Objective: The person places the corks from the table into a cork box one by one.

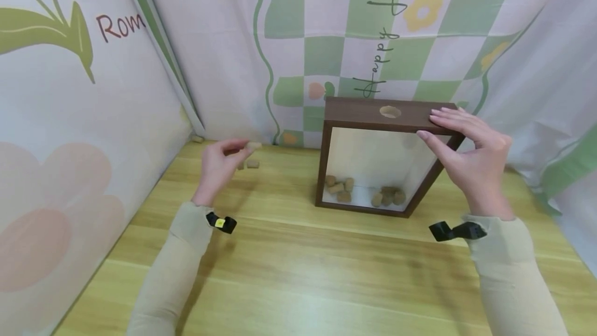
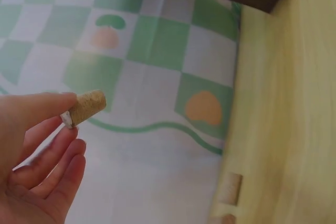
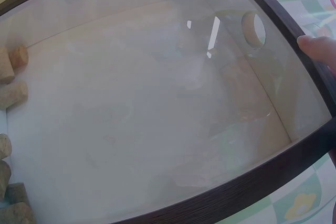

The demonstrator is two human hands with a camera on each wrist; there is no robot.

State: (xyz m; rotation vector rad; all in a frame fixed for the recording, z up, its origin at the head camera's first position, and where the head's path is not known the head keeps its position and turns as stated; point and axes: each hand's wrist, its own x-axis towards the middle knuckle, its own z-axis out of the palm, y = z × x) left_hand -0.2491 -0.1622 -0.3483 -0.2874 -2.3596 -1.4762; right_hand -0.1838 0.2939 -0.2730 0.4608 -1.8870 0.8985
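Observation:
Between thumb and fingertips my left hand (image 1: pixel 220 166) pinches a cork (image 2: pixel 88 107), held up over the back left of the table. My right hand (image 1: pixel 480 154) rests on the top right corner of a dark wooden frame box (image 1: pixel 322 165), thumb on its front edge and fingers along its top. The box stands upright, with a clear front and a round hole (image 1: pixel 390 112) in its top. Several corks (image 1: pixel 344 197) lie at the bottom inside, in two groups. Below my left hand, another cork (image 1: pixel 253 164) lies on the table, with one more partly hidden beside it.
A further cork (image 1: pixel 198 139) lies at the table's far left corner. Behind the box hangs a green and white checked curtain (image 1: pixel 322 56). A white printed curtain (image 1: pixel 56 170) runs along the left edge of the wooden table (image 1: pixel 289 268).

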